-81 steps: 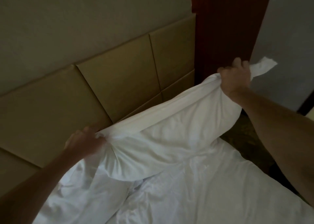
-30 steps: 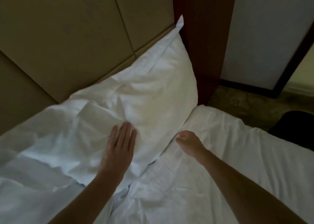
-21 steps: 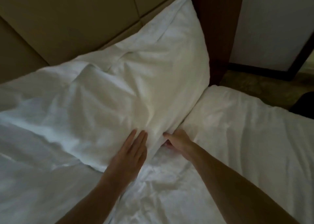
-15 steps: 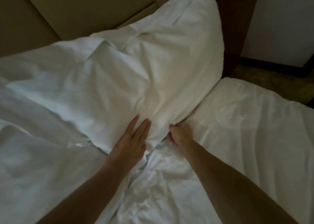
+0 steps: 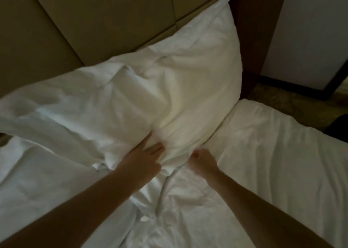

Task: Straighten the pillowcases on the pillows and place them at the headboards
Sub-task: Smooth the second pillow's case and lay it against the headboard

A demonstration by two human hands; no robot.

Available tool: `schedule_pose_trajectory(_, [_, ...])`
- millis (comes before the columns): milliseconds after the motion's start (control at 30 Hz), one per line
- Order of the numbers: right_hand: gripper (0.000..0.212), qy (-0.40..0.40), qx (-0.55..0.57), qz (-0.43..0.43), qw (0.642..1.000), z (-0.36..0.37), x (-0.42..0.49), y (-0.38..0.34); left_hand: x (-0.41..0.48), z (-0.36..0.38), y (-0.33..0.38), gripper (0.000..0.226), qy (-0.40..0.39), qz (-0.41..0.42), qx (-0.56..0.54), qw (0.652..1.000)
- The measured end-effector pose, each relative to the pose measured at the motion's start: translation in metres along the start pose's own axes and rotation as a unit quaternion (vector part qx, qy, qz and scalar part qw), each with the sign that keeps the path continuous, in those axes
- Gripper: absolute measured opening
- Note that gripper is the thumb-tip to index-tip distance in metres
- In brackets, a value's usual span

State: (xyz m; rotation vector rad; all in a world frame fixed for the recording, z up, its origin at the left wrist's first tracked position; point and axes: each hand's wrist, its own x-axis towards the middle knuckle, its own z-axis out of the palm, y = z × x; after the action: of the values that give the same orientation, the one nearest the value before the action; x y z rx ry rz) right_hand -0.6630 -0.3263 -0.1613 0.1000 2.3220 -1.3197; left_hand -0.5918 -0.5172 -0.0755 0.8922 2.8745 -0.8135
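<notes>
A white pillow (image 5: 190, 82) in a creased pillowcase leans against the tan padded headboard (image 5: 98, 22), its top corner beside a dark wooden post. My left hand (image 5: 143, 157) lies flat with straight fingers on the pillow's lower edge. Just to its right, my right hand (image 5: 202, 161) has its fingers curled into the pillowcase fabric at the lower corner. A second white pillow (image 5: 62, 106) lies to the left along the headboard, partly under the first.
The white wrinkled bed sheet (image 5: 273, 163) covers the mattress in front and to the right. The dark wooden post (image 5: 252, 40) stands at the bed's right end, with a pale wall (image 5: 308, 25) and patterned carpet (image 5: 293, 104) beyond.
The pillow went from held in the air to leaning on the headboard. My left hand slid down its face to the lower edge, and my right hand took hold of the lower corner.
</notes>
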Motion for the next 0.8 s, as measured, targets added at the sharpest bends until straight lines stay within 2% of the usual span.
schedule_pose_trajectory(33, [0.017, -0.099, -0.032, 0.024, 0.994, 0.003, -0.001, 0.003, -0.003, 0.012, 0.006, 0.009, -0.034, -0.008, 0.002, 0.999])
schedule_pose_trajectory(67, [0.013, -0.145, -0.067, 0.016, 0.987, 0.006, -0.002, 0.005, -0.007, 0.025, 0.010, 0.008, -0.058, -0.023, -0.007, 0.998])
schedule_pose_trajectory(100, [0.012, -0.140, -0.093, -0.008, 0.986, 0.008, -0.003, 0.006, -0.009, 0.032, 0.012, 0.007, -0.069, -0.040, -0.019, 0.997])
schedule_pose_trajectory(167, [0.018, -0.079, -0.084, -0.048, 0.992, 0.003, -0.008, 0.003, -0.008, 0.028, 0.015, 0.003, -0.073, -0.072, -0.038, 0.994])
schedule_pose_trajectory(200, [0.027, -0.044, -0.070, -0.067, 0.994, -0.001, -0.009, 0.001, -0.004, 0.020, 0.017, 0.008, -0.087, -0.076, -0.027, 0.993])
schedule_pose_trajectory(267, [0.047, 0.051, -0.038, -0.117, 0.991, -0.011, -0.004, -0.004, 0.007, 0.009, 0.023, 0.026, -0.136, -0.058, 0.026, 0.989])
schedule_pose_trajectory(333, [0.061, 0.103, -0.014, -0.178, 0.979, -0.021, 0.001, -0.012, 0.016, -0.005, 0.032, 0.028, -0.161, -0.057, 0.081, 0.982])
schedule_pose_trajectory(367, [0.067, 0.079, -0.024, -0.206, 0.975, -0.027, 0.003, -0.018, 0.019, -0.010, 0.038, 0.026, -0.158, -0.058, 0.097, 0.981])
schedule_pose_trajectory(400, [0.073, 0.023, -0.039, -0.213, 0.976, -0.031, 0.006, -0.024, 0.018, -0.012, 0.041, 0.024, -0.171, -0.055, 0.104, 0.978])
schedule_pose_trajectory(467, [0.080, -0.119, -0.062, -0.177, 0.975, -0.040, 0.007, -0.034, 0.013, -0.016, 0.039, 0.021, -0.203, -0.035, 0.126, 0.970])
schedule_pose_trajectory(500, [0.079, -0.162, -0.070, -0.152, 0.973, -0.047, 0.005, -0.038, 0.008, -0.021, 0.035, 0.017, -0.214, -0.023, 0.141, 0.966])
schedule_pose_trajectory(533, [0.075, -0.171, -0.075, -0.142, 0.972, -0.053, 0.002, -0.042, 0.004, -0.025, 0.030, 0.017, -0.204, -0.017, 0.122, 0.971])
schedule_pose_trajectory(600, [0.065, -0.122, -0.089, -0.165, 0.975, -0.066, -0.004, -0.051, -0.009, -0.031, 0.022, 0.026, -0.157, 0.009, 0.065, 0.985])
schedule_pose_trajectory(700, [0.058, -0.045, -0.088, -0.210, 0.973, -0.084, -0.022, -0.084, -0.025, -0.062, 0.008, 0.015, -0.127, 0.053, 0.077, 0.988])
schedule_pose_trajectory(800, [0.062, 0.026, -0.032, -0.232, 0.972, -0.093, -0.044, -0.137, -0.029, -0.113, -0.012, 0.031, -0.078, 0.052, 0.070, 0.993])
